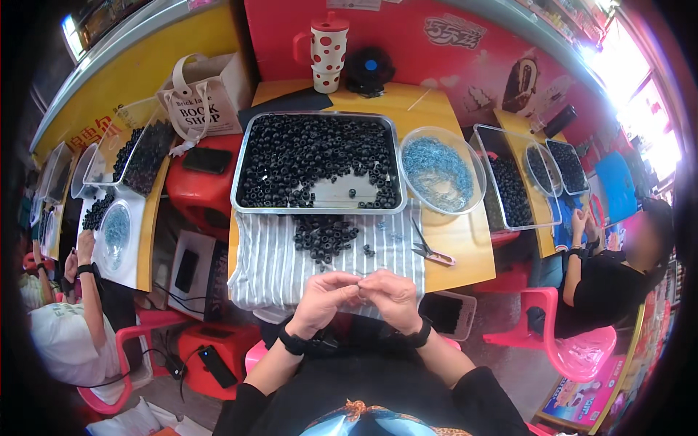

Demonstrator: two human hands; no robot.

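My left hand (pixel 324 299) and my right hand (pixel 393 298) meet fingertip to fingertip above the near edge of a striped cloth (pixel 262 247). Both are closed in a pinch; the small thing between them is too hidden to name. Just beyond them lies a loose heap of black ring-shaped pieces (pixel 325 240) on the cloth. Behind it stands a metal tray (pixel 320 210) filled with more such rings, with a bare patch near its front. To its right sits a round clear tub (pixel 474 206) of small bluish transparent pieces. Pink-handled snips (pixel 440 258) lie on the table's right side.
A spotted tumbler (pixel 329 54) and a black fan (pixel 369 69) stand at the table's back. Red stools, one bearing a dark phone (pixel 207 160), and a canvas bag (pixel 206 98) are at left. People work at side tables, one on a pink chair (pixel 582 352) at right.
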